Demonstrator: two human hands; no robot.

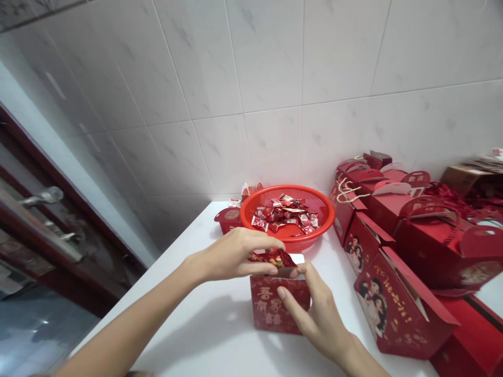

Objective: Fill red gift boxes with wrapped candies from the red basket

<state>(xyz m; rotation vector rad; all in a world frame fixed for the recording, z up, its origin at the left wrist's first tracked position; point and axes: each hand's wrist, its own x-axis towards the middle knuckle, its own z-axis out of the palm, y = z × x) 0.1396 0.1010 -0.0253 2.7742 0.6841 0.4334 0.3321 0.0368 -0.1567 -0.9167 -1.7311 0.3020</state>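
Observation:
A small red box [277,309] with pale characters on its front stands upright on the white table, its top open. Between the thumb and fingers of my left hand [243,254] is a shiny red candy packet [275,257], held right over the box's opening. My right hand [314,306] grips the right side of the box, thumb across the front and fingers at the top edge. Behind the box sits a red plastic basket [291,241] with several wrapped candies [285,213] in it.
Many red gift boxes [412,230] crowd the right side of the white table [196,319]. A small red box [229,220] stands left of the basket. Tiled wall [271,63] rises behind; a door with a metal handle [43,197] is at far left.

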